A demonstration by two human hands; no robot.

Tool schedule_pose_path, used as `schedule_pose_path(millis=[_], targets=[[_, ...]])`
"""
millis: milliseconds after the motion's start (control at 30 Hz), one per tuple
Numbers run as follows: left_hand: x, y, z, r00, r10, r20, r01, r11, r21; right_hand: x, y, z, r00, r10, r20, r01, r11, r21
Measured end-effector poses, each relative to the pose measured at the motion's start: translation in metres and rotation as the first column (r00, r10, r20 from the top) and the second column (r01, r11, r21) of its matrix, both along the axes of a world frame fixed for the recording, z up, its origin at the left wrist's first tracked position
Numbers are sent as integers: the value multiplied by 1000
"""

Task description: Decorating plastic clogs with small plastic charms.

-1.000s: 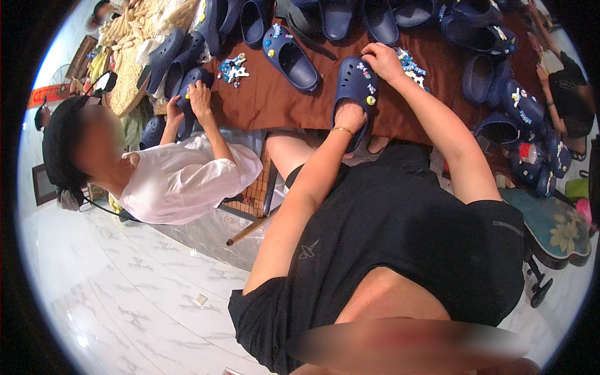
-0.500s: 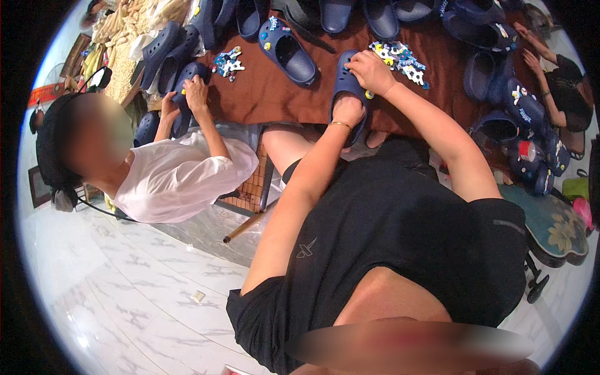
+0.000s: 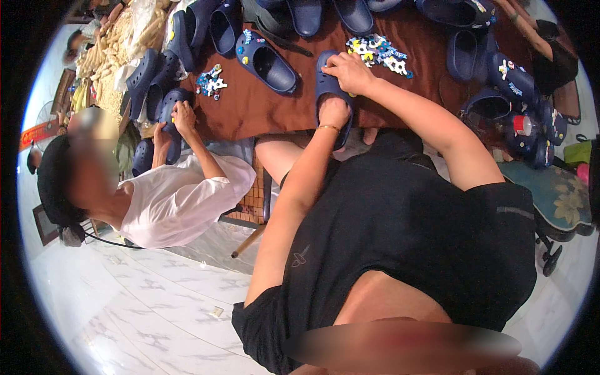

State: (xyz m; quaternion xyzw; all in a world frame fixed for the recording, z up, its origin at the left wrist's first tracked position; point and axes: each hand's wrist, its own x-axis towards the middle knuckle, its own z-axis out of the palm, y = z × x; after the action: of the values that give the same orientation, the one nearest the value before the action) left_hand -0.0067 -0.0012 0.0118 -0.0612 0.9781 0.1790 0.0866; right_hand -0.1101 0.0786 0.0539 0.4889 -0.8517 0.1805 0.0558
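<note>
A dark blue clog (image 3: pixel 326 87) lies lengthwise at the near edge of the brown table (image 3: pixel 250 109). My left hand (image 3: pixel 334 114) grips its heel end, a gold bangle on that wrist. My right hand (image 3: pixel 350 72) presses down on the toe end of the same clog, fingers bent. Just beyond my right hand sits a pile of small colourful shoe charms (image 3: pixel 378 53). A second charm pile (image 3: pixel 211 80) lies further left on the table.
Another dark blue clog (image 3: pixel 269 62) lies left of mine; several more crowd the far and right table edges. A person in a white shirt (image 3: pixel 181 200) sits at my left, hands on a clog (image 3: pixel 170 112). A wooden chair (image 3: pixel 253 200) stands between us on the white tiled floor.
The view has shifted down a little, so the table sits higher in frame. My right hand moved from the charm pile side onto the clog's toe; my left hand stayed on the heel.
</note>
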Motion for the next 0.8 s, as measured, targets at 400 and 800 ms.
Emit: schedule_pose_path(millis=[400, 800], targets=[[2, 2, -2, 997, 39, 64, -39, 999, 7, -39, -16, 9, 886, -211, 414, 249, 968, -41], [2, 2, 7, 997, 7, 78, -7, 1000, 6, -27, -41, 31, 818, -517, 252, 361, 803, 474]])
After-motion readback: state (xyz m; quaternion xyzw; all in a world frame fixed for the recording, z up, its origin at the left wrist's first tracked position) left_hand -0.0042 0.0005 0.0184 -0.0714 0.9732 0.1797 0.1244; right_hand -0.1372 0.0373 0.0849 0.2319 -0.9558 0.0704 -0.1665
